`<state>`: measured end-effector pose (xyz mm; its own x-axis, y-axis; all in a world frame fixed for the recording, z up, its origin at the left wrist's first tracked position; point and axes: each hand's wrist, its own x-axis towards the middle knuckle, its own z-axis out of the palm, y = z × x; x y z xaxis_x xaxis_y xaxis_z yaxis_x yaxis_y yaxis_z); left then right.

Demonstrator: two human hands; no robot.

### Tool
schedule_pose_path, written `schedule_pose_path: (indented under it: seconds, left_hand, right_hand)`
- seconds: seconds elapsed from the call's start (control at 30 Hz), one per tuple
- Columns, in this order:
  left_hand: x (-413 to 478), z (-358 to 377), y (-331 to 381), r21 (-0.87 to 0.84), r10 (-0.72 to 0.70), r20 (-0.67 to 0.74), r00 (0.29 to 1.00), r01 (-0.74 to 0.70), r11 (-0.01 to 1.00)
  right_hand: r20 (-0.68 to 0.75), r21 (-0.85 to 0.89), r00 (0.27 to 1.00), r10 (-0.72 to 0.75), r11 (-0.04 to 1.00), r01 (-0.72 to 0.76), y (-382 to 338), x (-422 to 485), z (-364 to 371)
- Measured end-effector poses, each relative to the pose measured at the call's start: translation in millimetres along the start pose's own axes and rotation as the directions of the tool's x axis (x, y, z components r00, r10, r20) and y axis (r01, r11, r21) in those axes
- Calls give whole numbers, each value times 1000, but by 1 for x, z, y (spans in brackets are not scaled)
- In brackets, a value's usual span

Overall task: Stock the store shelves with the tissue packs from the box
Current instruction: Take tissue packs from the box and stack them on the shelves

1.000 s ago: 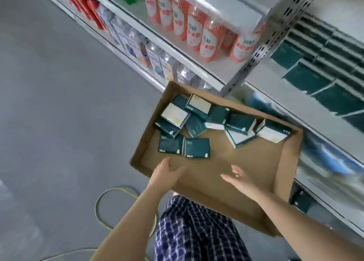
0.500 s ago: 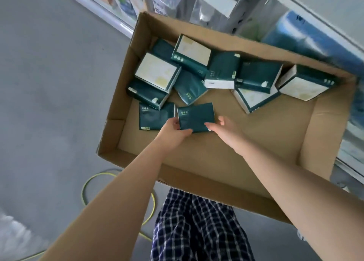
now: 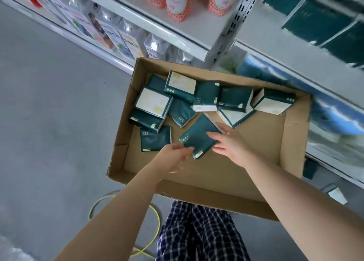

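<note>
A shallow cardboard box [image 3: 291, 142] sits low in front of me. Several dark green tissue packs lie along its far side. One green tissue pack [image 3: 198, 137] is tilted and lifted off the box floor between my hands. My left hand [image 3: 175, 156] holds its near left corner, and my right hand [image 3: 229, 142] grips its right side with the thumb on top. Another green pack [image 3: 154, 138] lies flat just left of it. More green packs [image 3: 323, 22] stand on the shelf at the upper right.
White metal shelving [image 3: 197, 44] runs diagonally behind the box, holding pink-white bottles [image 3: 178, 2] above and clear bottles [image 3: 128, 36] below. Blue packages [image 3: 325, 107] fill the shelf right of the box. A yellow cable [image 3: 155, 215] loops on the grey floor by my plaid trousers.
Both hands reached into the box and closed round one green pack. It has been lifted and turned, and has moved right, away from its neighbour.
</note>
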<state>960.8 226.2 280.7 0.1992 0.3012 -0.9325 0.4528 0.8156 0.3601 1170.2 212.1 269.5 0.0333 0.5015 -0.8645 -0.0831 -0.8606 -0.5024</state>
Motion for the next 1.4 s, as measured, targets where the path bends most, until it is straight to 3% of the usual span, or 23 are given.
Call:
schedule_pose_path:
  seconds: [0.17, 0.27, 0.47, 0.57, 0.67, 0.77, 0.87, 0.97, 1.03, 1.23, 1.4]
  left_hand:
    - [-83, -16, 21, 325, 109, 13, 994, -108, 939]
    - [-136, -29, 43, 219, 136, 177, 975, -174, 960]
    - [-238, -17, 111, 47, 168, 324, 931, -193, 980]
    - [-276, 1, 134, 209, 217, 316, 924, -291, 934]
    - [-299, 11, 147, 293, 281, 202, 938, -331, 897]
    - [-314, 18, 149, 153, 345, 132, 930, -362, 919]
    - [-323, 26, 150, -119, 370, 70, 926, -361, 925]
    - [-335, 45, 142, -276, 369, 98, 924, -331, 902]
    - [-344, 66, 139, -285, 381, 152, 912, -329, 900]
    - [-362, 135, 148, -76, 394, 305, 867, -390, 918]
    - [-366, 192, 173, 48, 405, 373, 834, -454, 890]
  right_hand:
    - [173, -307, 984, 49, 952, 6, -51, -72, -14]
    - [232, -366, 968, 97, 931, -6, -75, -124, -15]
    - [313, -400, 949, -40, 901, 169, -137, -232, -22]
    - [289, -325, 951, -105, 924, 201, -150, -268, -31]
    - [217, -200, 953, -212, 946, 256, -151, -295, -34]
    - [202, -20, 954, -222, 973, 230, -130, -317, -35]
    - [157, 167, 958, -242, 962, 215, -98, -333, -35]
    - [84, 442, 956, -281, 870, 217, -71, -353, -30]
    - [3, 548, 938, -345, 786, 287, -67, -378, -32]
    - [-277, 465, 871, -405, 737, 490, -68, -427, -83]
    - [-366, 426, 832, -417, 720, 548, -42, -455, -155]
